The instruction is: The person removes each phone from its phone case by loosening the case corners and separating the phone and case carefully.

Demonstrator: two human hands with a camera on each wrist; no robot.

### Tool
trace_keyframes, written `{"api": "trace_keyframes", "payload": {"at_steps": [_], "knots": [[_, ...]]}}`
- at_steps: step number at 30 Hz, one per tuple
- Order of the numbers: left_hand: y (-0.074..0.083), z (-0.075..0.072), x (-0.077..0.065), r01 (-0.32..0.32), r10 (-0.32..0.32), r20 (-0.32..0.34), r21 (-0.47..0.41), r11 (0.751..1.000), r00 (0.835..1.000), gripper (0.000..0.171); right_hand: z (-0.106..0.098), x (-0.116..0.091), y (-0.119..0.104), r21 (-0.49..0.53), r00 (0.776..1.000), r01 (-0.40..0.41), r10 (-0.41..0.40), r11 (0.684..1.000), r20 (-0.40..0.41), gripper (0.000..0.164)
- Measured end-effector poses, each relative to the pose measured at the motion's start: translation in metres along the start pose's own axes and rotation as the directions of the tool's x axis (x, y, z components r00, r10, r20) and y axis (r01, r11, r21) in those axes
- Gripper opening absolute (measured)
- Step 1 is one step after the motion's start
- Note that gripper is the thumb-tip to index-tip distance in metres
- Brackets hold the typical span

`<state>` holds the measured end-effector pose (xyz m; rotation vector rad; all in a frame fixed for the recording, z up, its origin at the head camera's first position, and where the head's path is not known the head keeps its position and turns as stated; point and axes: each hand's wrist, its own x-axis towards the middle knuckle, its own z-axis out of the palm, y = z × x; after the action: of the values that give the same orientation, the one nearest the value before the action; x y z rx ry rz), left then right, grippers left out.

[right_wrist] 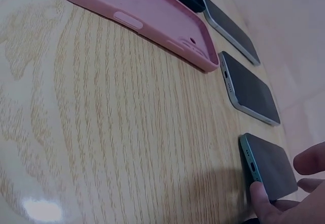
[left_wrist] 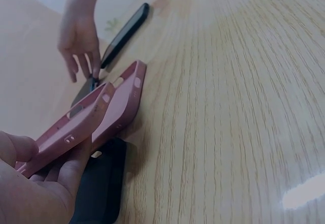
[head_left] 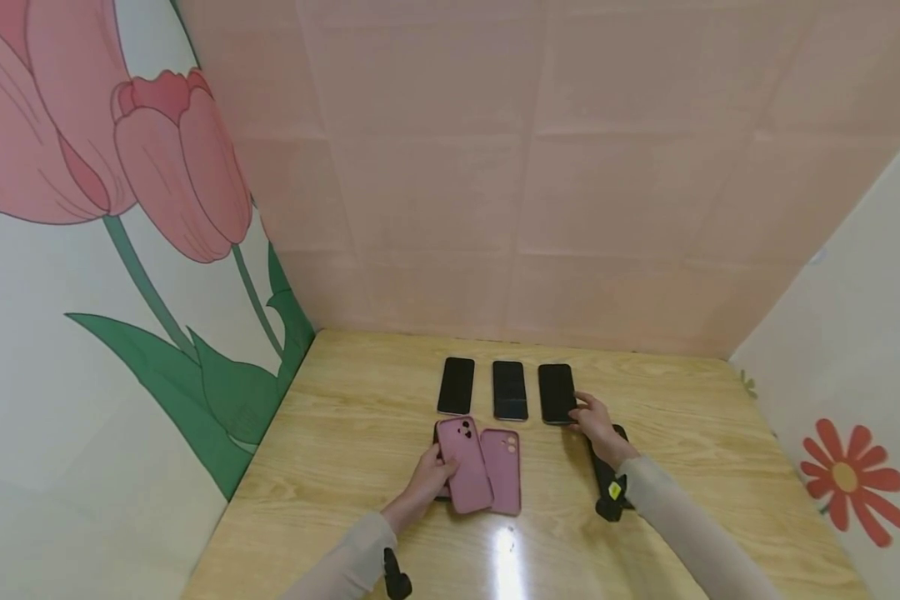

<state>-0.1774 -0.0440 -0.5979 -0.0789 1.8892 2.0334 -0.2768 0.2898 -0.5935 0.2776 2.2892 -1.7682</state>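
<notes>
My left hand (head_left: 429,479) grips a pink phone case (head_left: 467,467), thumb on one side and fingers beneath it. This case is raised and overlaps a second pink phone case (right_wrist: 147,13) lying hollow side up on the table. Under the held case, a black phone case (left_wrist: 104,183) lies partly hidden. My right hand (head_left: 598,427) is at the rightmost dark-screened phone (right_wrist: 271,165). Its thumb touches the phone's bottom corner, and other fingers are by the right long edge. A middle phone (head_left: 510,390) and a left phone (head_left: 456,386) lie face up in the same row.
Another black phone case (head_left: 603,471) lies beneath my right wrist, partly covered. The wooden table (head_left: 345,417) ends at a pink back wall (head_left: 435,208). White panels with a tulip (head_left: 183,167) and a red flower (head_left: 855,479) flank it.
</notes>
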Motion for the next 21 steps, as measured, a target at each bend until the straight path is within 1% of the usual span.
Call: {"api": "trace_keyframes", "payload": {"at_steps": [3,8,11,16,19,21], "knots": [[0.000,0.000,-0.001,0.012,-0.012,-0.005,0.000,1.000,1.000,0.046,0.000,0.000,0.000,-0.008,1.000,-0.001,0.001,1.000,-0.004,0.059],[-0.001,0.000,-0.001,0.008,-0.008,-0.001,0.008,1.000,1.000,0.047,-0.001,-0.003,-0.003,-0.025,1.000,0.002,-0.003,1.000,-0.019,0.058],[-0.001,0.000,-0.001,0.001,-0.001,0.010,0.008,1.000,1.000,0.046,-0.002,-0.005,-0.005,-0.023,1.000,0.024,-0.025,0.999,-0.019,0.056],[-0.002,0.000,0.000,-0.003,0.003,0.010,0.004,1.000,1.000,0.044,-0.006,-0.010,-0.008,-0.013,0.996,0.087,-0.087,0.996,-0.007,0.051],[-0.003,0.002,0.000,0.000,0.000,0.004,0.002,1.000,1.000,0.044,-0.008,-0.012,-0.008,-0.004,0.995,0.102,-0.102,0.995,-0.003,0.049],[-0.004,0.004,0.000,-0.006,0.006,0.002,0.005,1.000,1.000,0.044,-0.010,-0.013,-0.008,0.008,0.995,0.098,-0.098,0.995,-0.004,0.048]]}}
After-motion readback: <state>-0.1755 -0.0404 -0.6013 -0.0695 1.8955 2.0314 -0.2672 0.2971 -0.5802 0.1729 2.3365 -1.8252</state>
